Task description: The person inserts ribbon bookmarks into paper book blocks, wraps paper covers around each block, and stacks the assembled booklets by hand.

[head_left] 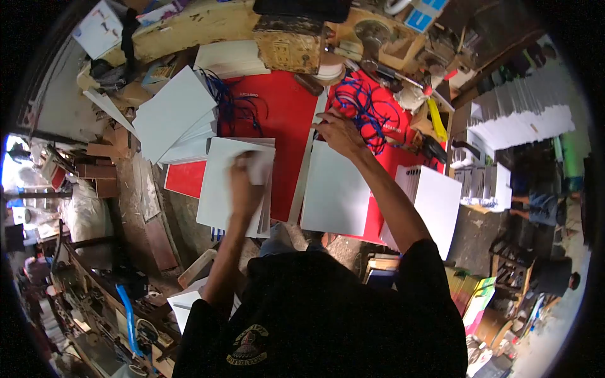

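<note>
My left hand (244, 183) is over a stack of white boards (220, 189) left of centre. Motion smears its fingers, so I cannot make out whether it holds anything. My right hand (340, 133) rests at the top edge of a white board (334, 189), its fingers apart and reaching toward a pale strip (305, 170) beside it. Both the strip and this board lie on the red printed surface (283, 104). Loops of blue cord (365, 110) are spread just beyond my right hand, and another bundle of blue cord (220, 94) lies beyond the left stack.
Fanned white boards (173, 116) lie at the left, and an upright white stack (435, 201) stands at the right. A worn block (290, 47) sits at the back. Beyond the right side are stacked bound sheets (523, 129) and a person (551, 276).
</note>
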{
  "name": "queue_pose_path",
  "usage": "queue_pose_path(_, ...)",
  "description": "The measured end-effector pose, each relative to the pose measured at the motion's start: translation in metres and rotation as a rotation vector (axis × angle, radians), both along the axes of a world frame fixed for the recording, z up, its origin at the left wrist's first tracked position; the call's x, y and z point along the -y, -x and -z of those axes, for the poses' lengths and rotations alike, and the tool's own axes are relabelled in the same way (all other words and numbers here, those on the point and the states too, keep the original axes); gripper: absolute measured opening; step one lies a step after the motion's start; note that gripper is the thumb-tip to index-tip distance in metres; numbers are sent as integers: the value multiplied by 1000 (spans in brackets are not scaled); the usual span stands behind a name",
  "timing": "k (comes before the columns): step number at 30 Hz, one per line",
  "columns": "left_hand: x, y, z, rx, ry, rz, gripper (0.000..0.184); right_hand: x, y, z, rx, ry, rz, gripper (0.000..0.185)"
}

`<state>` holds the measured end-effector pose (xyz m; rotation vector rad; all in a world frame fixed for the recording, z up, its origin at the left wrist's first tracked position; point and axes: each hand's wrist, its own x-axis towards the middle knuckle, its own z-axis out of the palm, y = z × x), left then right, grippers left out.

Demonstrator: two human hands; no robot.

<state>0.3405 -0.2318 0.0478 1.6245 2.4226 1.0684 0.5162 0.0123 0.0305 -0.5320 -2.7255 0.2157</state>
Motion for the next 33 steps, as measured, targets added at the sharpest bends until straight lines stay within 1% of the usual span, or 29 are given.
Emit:
queue_pose_path(1, -20, -26, 1, -5, 168, 290, 56, -11, 4, -1, 143, -9, -80, 23)
queue_pose_path(2, -44, -52, 5, 166, 172, 466, 60, -19, 5, -6, 150, -24, -98, 23)
queue_pose_path(4, -81, -91, 17, 41, 51, 624, 73, -34, 1, -21, 170, -163, -183, 18)
queue_pose_path(5, -89, -96, 18, 47, 27, 625, 73, -40, -3, -29, 154, -143, -129, 16)
queue_pose_path(6, -97, -101, 18, 10, 156, 618, 82, -47, -14, -38, 148, -186, -87, 16)
queue_pose_path(7, -105, -107, 16, -30, 288, 612, 91, -69, -27, 0, -226, 256, -88, 17)
queue_pose_path(8, -109, -107, 26, -15, 277, 627, 99, -79, -43, 10, -403, 480, -71, 17)
queue_pose_path(9, -110, -107, 24, -14, 263, 622, 98, -89, -59, 19, -608, 689, -72, 18)
queue_pose_path(11, -110, -105, 26, -20, 256, 635, 97, -56, -91, -43, -41, -86, 220, 20)
queue_pose_path(12, -110, -105, 30, 20, 180, 626, 95, -43, -102, -52, -43, -86, 242, 20)
queue_pose_path(13, -111, -107, 25, 62, 104, 617, 93, -32, -114, -57, -20, -8, 361, 20)
queue_pose_path(14, -113, -107, 19, 57, 103, 640, 93, -24, -124, -59, -1, 67, 481, 20)
queue_pose_path(15, -115, -107, 13, 178, 78, 587, 87, -20, -136, -51, -125, 108, 460, 16)
queue_pose_path(16, -118, -106, 4, 299, 52, 529, 81, -9, -145, -54, -130, 104, 481, 16)
queue_pose_path(17, -126, -103, 19, 519, -181, 534, 68, 9, -153, -59, -141, 214, 574, 15)
queue_pose_path(18, -138, -97, 53, 713, -405, 567, 55, 32, -160, -60, -152, 329, 668, 14)
queue_pose_path(20, -134, -86, 35, 869, -291, 545, 42, 94, -179, -52, -249, 475, 653, 10)
queue_pose_path(21, -126, -84, 17, 1064, -229, 538, 38, 129, -179, -55, -150, 686, 786, 12)
queue_pose_path(22, -121, -82, 3, 1256, -158, 527, 34, 152, -200, 8, -237, 845, 667, 13)
queue_pose_path(23, -123, -81, 12, 1232, -230, 559, 29, 181, -192, 7, -526, 1235, 562, 16)
queue_pose_path(24, -123, -75, 28, 1103, -182, 532, 31, 205, -182, 12, -408, 1182, 632, 21)
queue_pose_path(25, -122, -82, 25, 1126, -164, 512, 34, 228, -171, 17, -287, 1131, 694, 26)
queue_pose_path(27, -122, -94, 20, 1149, -133, 489, 37, 260, -149, 48, -505, 1370, 813, 33)
queue_pose_path(29, -119, -106, 20, 494, -210, 451, 53, 272, -137, 34, -405, 1331, 800, 35)
queue_pose_path(30, -112, -108, 10, 328, -128, 485, 69, 266, -140, -4, -244, 1346, 664, 35)
queue_pose_path(31, -103, -111, 7, 186, -122, 432, 72, 255, -146, -25, -84, 1345, 517, 36)
queue_pose_path(32, -94, -110, 6, 45, -114, 383, 75, 244, -152, -17, -168, 1237, 477, 29)
queue_pose_path(33, -84, -107, 9, 38, -110, 372, 75, 237, -151, -29, -326, 1043, 615, 30)
